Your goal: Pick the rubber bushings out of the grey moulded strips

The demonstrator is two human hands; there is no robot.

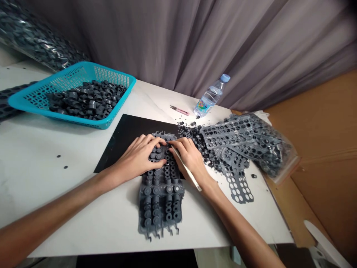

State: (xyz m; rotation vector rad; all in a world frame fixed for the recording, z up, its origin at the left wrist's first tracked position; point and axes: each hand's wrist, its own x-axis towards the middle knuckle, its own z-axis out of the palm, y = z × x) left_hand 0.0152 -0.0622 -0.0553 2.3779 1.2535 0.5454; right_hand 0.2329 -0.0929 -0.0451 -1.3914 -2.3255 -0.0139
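Lying under both hands — rubber sheet [160,190]; right hand [188,156] gripping stick [185,169].

A small workshop: basket [36,97] of rubber rings [86,98], punched sheets [240,134]

Forearms angled inward, left hand [139,158] and right hand [189,156] palm-down, bent fingers [155,140] nearly touching.
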